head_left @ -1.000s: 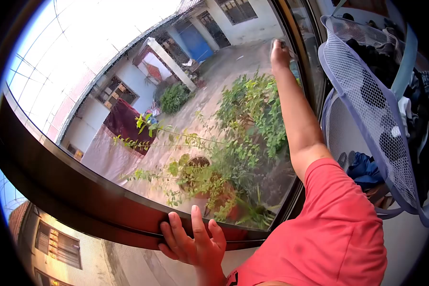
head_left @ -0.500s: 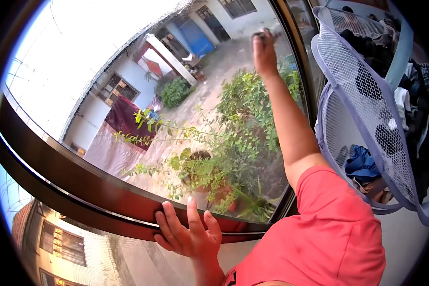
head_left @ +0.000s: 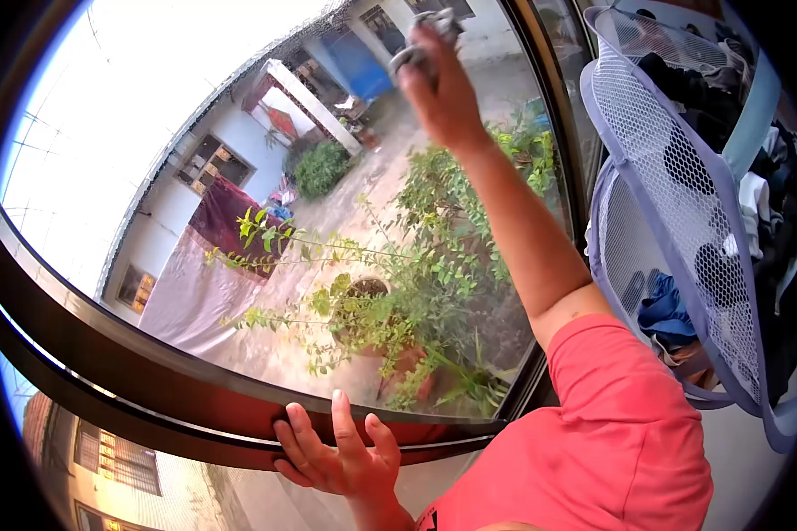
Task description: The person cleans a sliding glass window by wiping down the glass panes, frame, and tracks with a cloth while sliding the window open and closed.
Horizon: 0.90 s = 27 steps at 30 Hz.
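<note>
My right hand [head_left: 450, 104] is raised high in front of the window pane [head_left: 328, 230], its fingers wrapped round a crumpled grey cloth [head_left: 440, 23]. Parts of the cloth stick out on both sides of the fingers, up against the glass. Low in the view, my left hand [head_left: 350, 456] lies on the dark window frame [head_left: 159, 389] with its fingers spread and nothing in them.
To the right hangs a white mesh hamper [head_left: 660, 159] with lilac edging, holding dark clothes and a blue garment [head_left: 667, 311]. Through the glass I see a courtyard with leafy potted plants [head_left: 443, 212], a maroon cloth [head_left: 230, 217] and a blue door [head_left: 356, 66].
My right hand has moved left and up across the pane with the grey cloth, which shows more now. The left hand stays on the frame, slightly lower and further left in view.
</note>
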Tool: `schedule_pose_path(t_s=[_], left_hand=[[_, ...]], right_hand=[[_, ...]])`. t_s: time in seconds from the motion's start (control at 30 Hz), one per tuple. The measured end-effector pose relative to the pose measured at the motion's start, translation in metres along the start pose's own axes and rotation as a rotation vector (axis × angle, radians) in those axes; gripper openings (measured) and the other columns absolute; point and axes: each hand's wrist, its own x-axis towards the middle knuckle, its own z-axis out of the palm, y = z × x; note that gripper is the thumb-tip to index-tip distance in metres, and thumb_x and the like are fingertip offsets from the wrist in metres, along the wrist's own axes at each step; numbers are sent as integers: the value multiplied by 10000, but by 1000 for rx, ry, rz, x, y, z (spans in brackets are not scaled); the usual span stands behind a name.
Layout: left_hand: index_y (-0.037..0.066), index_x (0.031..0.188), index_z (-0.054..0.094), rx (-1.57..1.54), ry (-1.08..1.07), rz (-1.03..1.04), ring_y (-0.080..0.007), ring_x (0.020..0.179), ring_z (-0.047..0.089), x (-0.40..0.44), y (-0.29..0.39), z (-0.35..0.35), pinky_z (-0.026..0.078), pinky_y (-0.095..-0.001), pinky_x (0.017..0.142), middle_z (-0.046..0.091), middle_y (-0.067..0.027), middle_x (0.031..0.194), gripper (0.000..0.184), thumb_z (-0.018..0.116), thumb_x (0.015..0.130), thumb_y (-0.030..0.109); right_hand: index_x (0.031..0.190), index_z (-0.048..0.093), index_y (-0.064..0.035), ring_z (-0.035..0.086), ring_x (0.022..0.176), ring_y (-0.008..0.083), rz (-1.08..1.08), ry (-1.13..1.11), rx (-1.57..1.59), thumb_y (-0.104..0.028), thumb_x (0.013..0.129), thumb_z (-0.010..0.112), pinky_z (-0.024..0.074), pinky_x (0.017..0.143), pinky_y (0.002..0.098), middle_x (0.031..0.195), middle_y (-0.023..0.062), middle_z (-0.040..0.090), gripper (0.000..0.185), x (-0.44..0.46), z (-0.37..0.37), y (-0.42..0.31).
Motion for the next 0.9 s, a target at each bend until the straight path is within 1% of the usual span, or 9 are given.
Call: schedule_pose_path(t_s=[0.1, 0.2, 0.33, 0.37, 0.47, 0.57, 0.63, 0.77, 0.9], left_hand=[[193, 1131, 701, -5, -11, -1, -368, 1347, 441, 0, 0, -3, 136, -506, 1168, 488, -177, 1446, 338, 482, 958, 383], [190, 1134, 701, -4, -31, -2, -378, 1351, 433, -2, 0, -2, 136, -531, 1162, 476, -179, 1453, 348, 487, 951, 394], [186, 1137, 704, -20, -23, -18, -399, 1353, 418, -3, -1, 0, 145, -562, 1151, 472, -182, 1445, 364, 491, 943, 407], [185, 1138, 706, -24, -21, -18, -405, 1352, 415, -4, -2, 0, 148, -567, 1148, 474, -184, 1440, 368, 491, 941, 410], [186, 1142, 707, -24, -6, -9, -407, 1349, 413, -4, -2, 3, 142, -566, 1151, 478, -188, 1434, 371, 490, 942, 411], [188, 1142, 708, -42, 0, -5, -405, 1347, 416, -6, -3, 6, 138, -566, 1152, 478, -189, 1435, 372, 489, 943, 413], [190, 1143, 707, -49, -4, -15, -404, 1341, 423, -8, -3, 8, 137, -562, 1153, 483, -190, 1433, 374, 485, 944, 416], [195, 1137, 708, -62, 31, -8, -398, 1327, 443, -4, -1, 10, 147, -540, 1156, 492, -191, 1428, 376, 478, 942, 420], [197, 1125, 713, -100, 49, -8, -381, 1324, 454, -2, 0, 12, 131, -503, 1168, 505, -184, 1422, 353, 491, 933, 393]], right_hand=[[1188, 588, -47, 621, 1037, 352, 328, 247, -66, -446, 885, 529, 478, 884, 419, 1078, 187, 660, 505, 35, -29, 106], [917, 668, 21, 636, 990, 442, 615, 379, -299, -483, 816, 529, 488, 854, 486, 979, 284, 681, 532, 32, -72, 180], [1204, 628, 30, 538, 1235, 407, 1091, 297, -513, -563, 883, 387, 429, 1014, 455, 1321, 279, 556, 716, -30, -129, 277], [1201, 625, 45, 546, 1237, 389, 1202, 377, -400, -567, 884, 391, 426, 1018, 448, 1326, 263, 565, 728, -64, -141, 359], [1201, 618, 72, 573, 1201, 392, 1380, 487, -383, -528, 861, 450, 446, 1004, 419, 1307, 261, 587, 709, -108, -148, 305], [1224, 603, 73, 583, 1179, 392, 1218, 612, -275, -498, 848, 478, 450, 998, 410, 1295, 265, 594, 695, -123, -128, 256], [1218, 589, 84, 595, 1154, 379, 1256, 501, -368, -462, 873, 502, 453, 983, 409, 1261, 261, 615, 652, -123, -116, 202], [1218, 559, 68, 603, 1074, 367, 962, 414, -260, -388, 961, 513, 458, 936, 413, 1158, 226, 637, 525, -123, -87, 144], [1324, 476, 37, 533, 1174, 398, 317, 227, -61, -339, 991, 483, 422, 1022, 417, 1223, 235, 550, 503, -112, -26, 32]])
